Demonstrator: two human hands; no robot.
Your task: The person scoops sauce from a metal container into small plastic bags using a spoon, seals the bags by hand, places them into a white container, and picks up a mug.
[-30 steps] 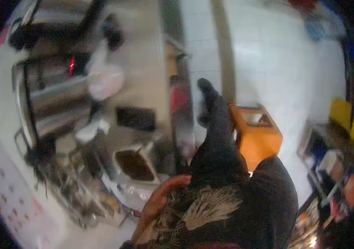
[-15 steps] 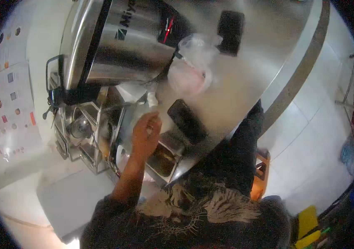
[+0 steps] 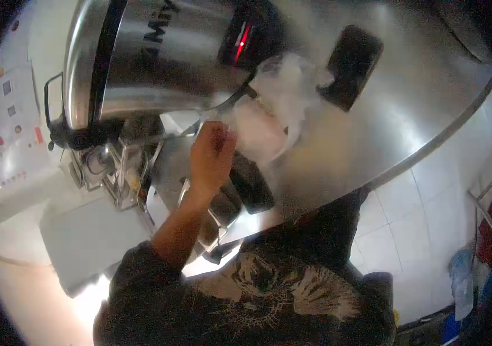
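Observation:
My left hand (image 3: pixel 212 154) hangs over the steel counter with its fingers curled in, blurred. Its fingertips are right at the left edge of a clear plastic bag (image 3: pixel 260 130) with something pale inside; I cannot tell whether they grip it. Just below the bag, beside my wrist, lies a dark oblong object (image 3: pixel 250 187). Closer to me is a small steel container (image 3: pixel 218 214), partly covered by my forearm. A large steel rice cooker (image 3: pixel 159 63) with a red light stands behind the bag. My right hand is out of sight.
A black phone-like slab (image 3: pixel 354 66) lies on the steel counter (image 3: pixel 326 161), right of the bag. Metal racks (image 3: pixel 122 170) holding utensils stand to the left, near a grey board (image 3: pixel 93 242). The counter's edge curves along the right, above a tiled floor (image 3: pixel 393 236).
My left hand has moved forward to the plastic bag's edge. The white crumpled bit that was by my fingers no longer shows. The whole view has shifted closer to the counter.

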